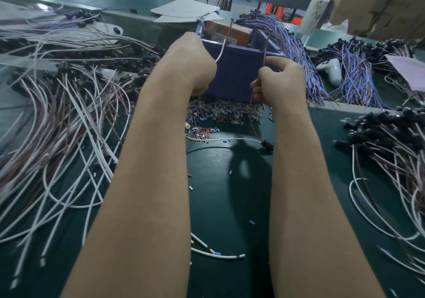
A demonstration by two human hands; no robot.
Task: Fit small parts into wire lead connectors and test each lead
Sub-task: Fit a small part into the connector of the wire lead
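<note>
My left hand (193, 63) is curled in front of the blue box (236, 72) and grips a white wire (221, 51) that rises toward the box's rim. My right hand (282, 81) pinches a brown wire (254, 123). That wire runs up past the box and down to a black connector (266, 144) lying on the green mat. Small blue, red and white sleeve parts (207, 123) are heaped just below the box, between my forearms.
Piles of white and brown leads (69, 118) cover the left side, and more leads with black connectors (395, 150) lie at right. Blue-purple wire bundles (299, 51) hang behind the box. A white handheld device (331, 70) and a bottle (317, 5) stand at the back right.
</note>
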